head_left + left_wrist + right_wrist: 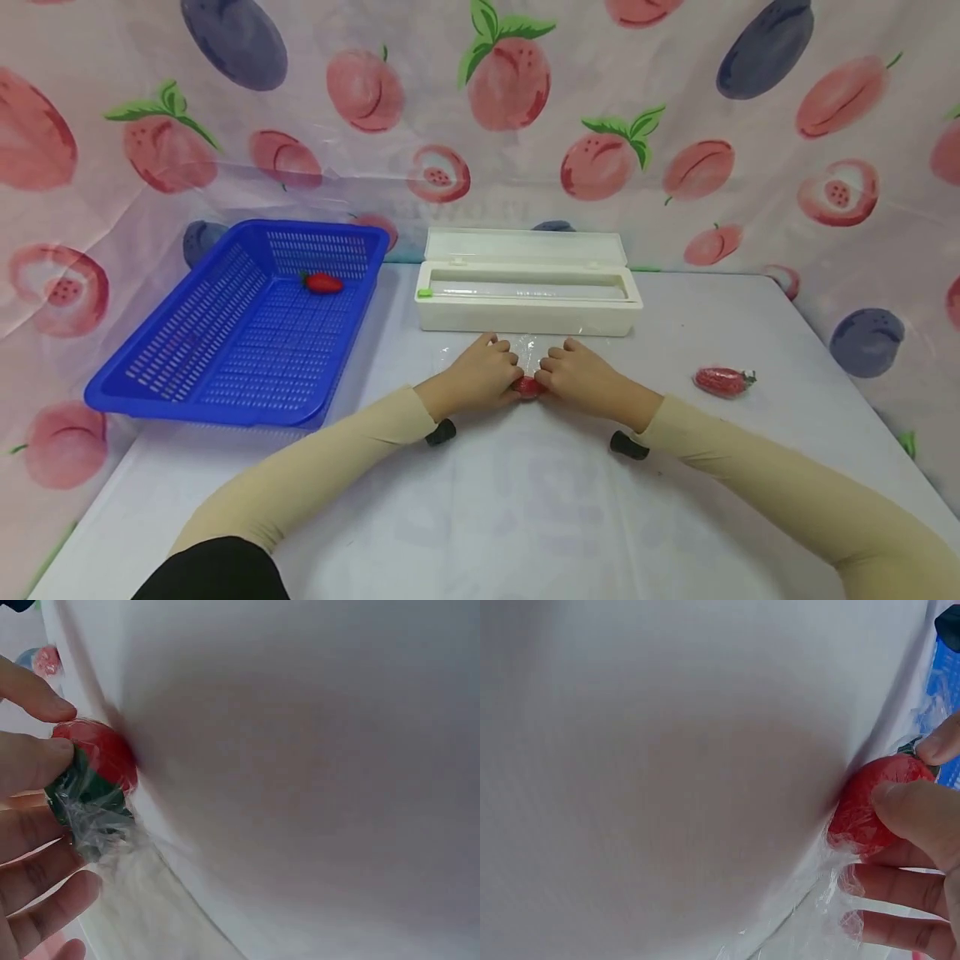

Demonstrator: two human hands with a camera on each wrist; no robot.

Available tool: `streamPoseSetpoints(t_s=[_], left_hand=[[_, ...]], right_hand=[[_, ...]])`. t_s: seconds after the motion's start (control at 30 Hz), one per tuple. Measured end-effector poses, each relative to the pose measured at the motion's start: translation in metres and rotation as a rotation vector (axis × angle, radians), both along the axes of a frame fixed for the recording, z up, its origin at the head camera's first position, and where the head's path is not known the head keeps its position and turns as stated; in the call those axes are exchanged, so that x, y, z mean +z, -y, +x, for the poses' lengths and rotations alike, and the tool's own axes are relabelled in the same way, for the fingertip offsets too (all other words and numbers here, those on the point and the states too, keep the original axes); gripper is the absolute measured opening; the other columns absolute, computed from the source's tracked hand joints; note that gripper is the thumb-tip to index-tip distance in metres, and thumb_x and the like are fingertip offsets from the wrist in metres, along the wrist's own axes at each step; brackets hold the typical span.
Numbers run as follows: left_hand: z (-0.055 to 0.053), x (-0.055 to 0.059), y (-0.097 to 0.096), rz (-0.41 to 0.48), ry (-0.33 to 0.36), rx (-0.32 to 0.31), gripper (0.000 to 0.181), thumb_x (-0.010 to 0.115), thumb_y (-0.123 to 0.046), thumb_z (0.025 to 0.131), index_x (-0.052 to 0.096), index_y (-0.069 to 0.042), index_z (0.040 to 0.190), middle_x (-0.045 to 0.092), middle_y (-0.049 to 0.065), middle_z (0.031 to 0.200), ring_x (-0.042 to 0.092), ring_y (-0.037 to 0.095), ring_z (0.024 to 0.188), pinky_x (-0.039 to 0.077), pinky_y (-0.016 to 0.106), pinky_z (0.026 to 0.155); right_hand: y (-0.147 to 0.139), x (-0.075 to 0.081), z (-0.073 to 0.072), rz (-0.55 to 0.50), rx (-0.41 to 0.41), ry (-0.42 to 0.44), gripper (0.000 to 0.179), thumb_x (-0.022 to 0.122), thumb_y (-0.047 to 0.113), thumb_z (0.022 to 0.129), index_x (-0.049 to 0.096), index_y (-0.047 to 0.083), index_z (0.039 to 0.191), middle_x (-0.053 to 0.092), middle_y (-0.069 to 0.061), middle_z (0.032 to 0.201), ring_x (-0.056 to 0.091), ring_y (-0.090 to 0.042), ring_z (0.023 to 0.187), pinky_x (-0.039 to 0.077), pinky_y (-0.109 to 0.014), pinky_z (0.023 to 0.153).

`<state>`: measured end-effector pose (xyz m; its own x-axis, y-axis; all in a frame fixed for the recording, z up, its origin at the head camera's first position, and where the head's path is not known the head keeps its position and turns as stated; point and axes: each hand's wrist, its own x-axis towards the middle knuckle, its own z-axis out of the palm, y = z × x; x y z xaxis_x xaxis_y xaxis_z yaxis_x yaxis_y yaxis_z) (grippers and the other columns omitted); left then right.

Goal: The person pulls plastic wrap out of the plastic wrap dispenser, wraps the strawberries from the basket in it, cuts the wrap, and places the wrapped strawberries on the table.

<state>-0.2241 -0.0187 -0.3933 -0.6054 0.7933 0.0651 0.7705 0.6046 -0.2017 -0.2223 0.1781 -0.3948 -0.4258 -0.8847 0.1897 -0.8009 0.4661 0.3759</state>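
Between the two hands, on the white table, is a red strawberry (529,387) with clear plastic wrap around it. My left hand (482,375) grips its green leafy end, where the wrap bunches in the left wrist view; the thumb presses near the leaves (86,791). From the other side my right hand (588,379) holds the red body, its thumb flat on the wrapped skin (859,806). Loose plastic wrap (832,900) clings about the right fingertips and stretches away toward the dispenser. Most of the strawberry is hidden by the hands in the head view.
A white plastic-wrap dispenser (525,317) stands behind the hands, lid raised, with a green slider at its left end. At left, a blue basket (352,333) holds one strawberry (324,283). Another strawberry, wrapped in film (723,382), lies on the table at right.
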Motion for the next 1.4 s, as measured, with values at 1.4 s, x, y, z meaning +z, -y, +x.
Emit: streamPoseSetpoints(t_s=[1.4], left_hand=[[0.017, -0.005, 0.015, -0.01, 0.197, 0.112, 0.04, 0.064, -0.04, 0.086, 0.063, -0.015, 0.117, 0.064, 0.002, 0.11, 0.056, 0.02, 0.108, 0.037, 0.041, 0.103]], right_hand=[[0.001, -0.001, 0.009, -0.133, -0.067, 0.272, 0.041, 0.079, 0.037, 0.072, 0.065, 0.011, 0.1, 0.067, 0.0, 0.091, 0.059, -0.016, 0.084, 0.046, -0.039, 0.079]])
